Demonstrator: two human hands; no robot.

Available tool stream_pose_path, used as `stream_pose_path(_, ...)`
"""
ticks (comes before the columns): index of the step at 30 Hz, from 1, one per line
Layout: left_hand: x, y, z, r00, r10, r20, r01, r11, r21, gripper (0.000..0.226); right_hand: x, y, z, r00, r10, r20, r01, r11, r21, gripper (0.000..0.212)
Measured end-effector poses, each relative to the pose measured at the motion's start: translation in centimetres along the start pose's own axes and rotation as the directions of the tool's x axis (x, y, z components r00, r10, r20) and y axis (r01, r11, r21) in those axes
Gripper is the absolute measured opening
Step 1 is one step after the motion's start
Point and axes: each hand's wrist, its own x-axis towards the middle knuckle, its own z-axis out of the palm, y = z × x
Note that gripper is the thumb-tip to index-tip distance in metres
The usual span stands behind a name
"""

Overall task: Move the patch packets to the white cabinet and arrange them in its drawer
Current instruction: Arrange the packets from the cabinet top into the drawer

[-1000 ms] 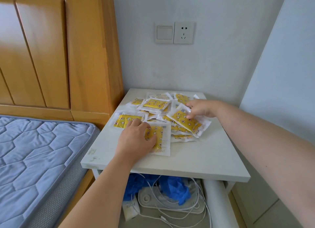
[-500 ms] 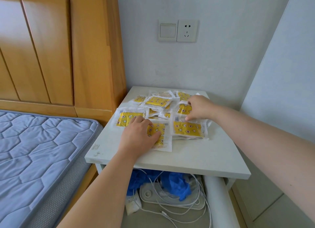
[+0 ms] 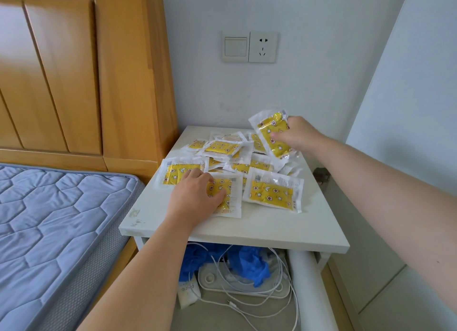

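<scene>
Several yellow-and-white patch packets lie in a loose pile on the white bedside table. My right hand grips one packet and holds it tilted up above the back right of the pile. My left hand rests palm down on a packet near the table's front, fingers spread over it. Another packet lies flat just right of that one, and one more sticks out behind my left hand. No drawer is in view.
A wooden headboard and a blue mattress stand to the left of the table. Under the table lie white cables, a blue cloth and a white roll. A wall switch and socket sit above.
My right hand has lifted one packet up off the pile toward the back right. A packet it moved earlier now lies flat at the front. My left hand has stayed put.
</scene>
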Motion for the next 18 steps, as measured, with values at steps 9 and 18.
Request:
stream_pose_path(9, 0.1, 0.1, 0.0, 1.0, -0.008, 0.007, 0.008, 1.0, 0.013, 0.043, -2.6, 2.0, 2.8, 0.897, 0.189, 0.399, 0.104, 0.788, -0.607, 0.051)
stream_pose_path(18, 0.2, 0.1, 0.1, 1.0, -0.017, 0.005, 0.016, 1.0, 0.023, 0.054, -3.1, 1.6, 4.1, 0.909, 0.208, 0.36, 0.092, 0.744, -0.662, 0.081)
